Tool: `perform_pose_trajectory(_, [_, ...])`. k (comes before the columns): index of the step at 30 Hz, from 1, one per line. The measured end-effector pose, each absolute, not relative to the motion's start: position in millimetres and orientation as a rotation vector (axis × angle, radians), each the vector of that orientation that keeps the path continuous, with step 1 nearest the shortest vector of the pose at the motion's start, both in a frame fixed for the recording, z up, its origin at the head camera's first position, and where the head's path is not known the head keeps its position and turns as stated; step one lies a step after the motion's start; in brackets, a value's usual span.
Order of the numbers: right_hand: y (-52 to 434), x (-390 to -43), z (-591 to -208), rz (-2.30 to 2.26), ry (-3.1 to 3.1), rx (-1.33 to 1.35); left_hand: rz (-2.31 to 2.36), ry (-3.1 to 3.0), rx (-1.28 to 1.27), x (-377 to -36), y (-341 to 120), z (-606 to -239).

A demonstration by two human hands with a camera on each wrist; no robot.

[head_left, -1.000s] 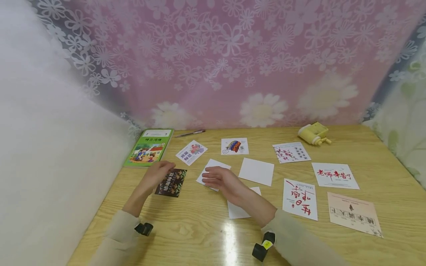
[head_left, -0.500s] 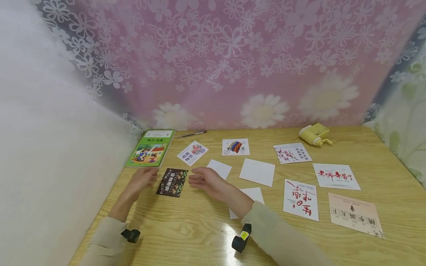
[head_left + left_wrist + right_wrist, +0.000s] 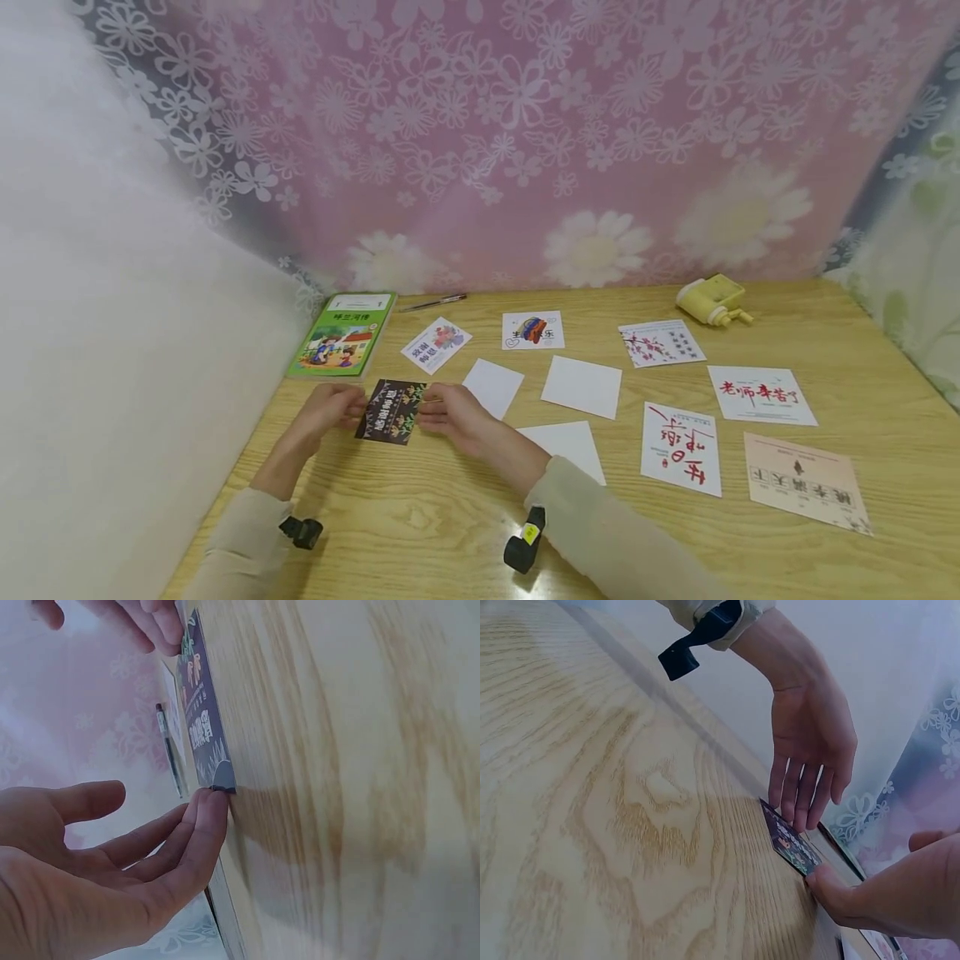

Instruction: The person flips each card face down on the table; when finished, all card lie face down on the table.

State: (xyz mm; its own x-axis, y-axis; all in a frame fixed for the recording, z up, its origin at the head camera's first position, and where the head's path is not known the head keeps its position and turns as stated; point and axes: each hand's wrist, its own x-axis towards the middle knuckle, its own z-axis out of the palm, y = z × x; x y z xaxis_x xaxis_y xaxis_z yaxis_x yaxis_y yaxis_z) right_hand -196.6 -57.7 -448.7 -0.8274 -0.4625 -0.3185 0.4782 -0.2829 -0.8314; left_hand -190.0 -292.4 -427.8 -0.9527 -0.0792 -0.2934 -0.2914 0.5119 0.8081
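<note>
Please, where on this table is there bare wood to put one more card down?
The near edge of the table, between the two sleeves, is bare. Bare also is the back strip between the pen and the yellow device. The middle, around the white cards, is crowded, as is the right side by the red-lettered cards.

Two hands are in view, the left hand point(image 3: 330, 410) and the right hand point(image 3: 450, 414). Ten cards lie on one wooden table point(image 3: 675, 542): one dark card point(image 3: 390, 410), three blank white cards point(image 3: 581, 386), and six light printed cards point(image 3: 760, 394). There is also one green book point(image 3: 342, 333), one pen point(image 3: 433, 302) and one small yellow device point(image 3: 712, 300).
</note>
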Motion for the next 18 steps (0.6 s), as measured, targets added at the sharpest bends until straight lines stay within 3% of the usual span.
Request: perform_pose_trajectory(18, [-69.4, -187.8, -453.3, -2.202, 1.551, 0.107, 1.527, 2.616, -0.288, -183.3, -294.9, -429.5])
